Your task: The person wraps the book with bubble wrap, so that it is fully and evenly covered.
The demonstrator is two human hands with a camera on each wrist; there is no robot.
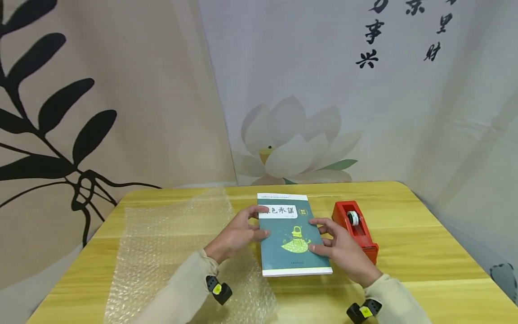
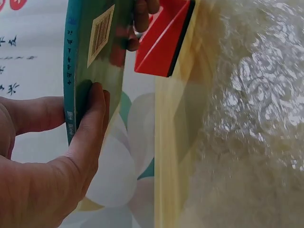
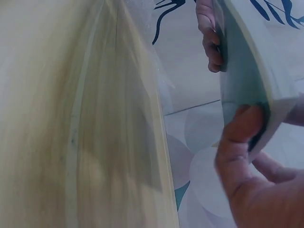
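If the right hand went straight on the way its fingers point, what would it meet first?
The book, which the right hand grips at its edge. Past that, the left hand at the opposite edge looks roughly in line, though depth is hard to judge.

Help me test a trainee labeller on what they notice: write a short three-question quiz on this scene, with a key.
1. True or false: the bubble wrap is wrapped around the book.
2. The left grip and the right grip both hold the book. Which is nearer the red tape dispenser? A: left; B: right; C: equally near.
3. Fill in: in the left wrist view, the book's cover shows a printed ____.

Key
1. False; it lies spread on the table.
2. B
3. barcode
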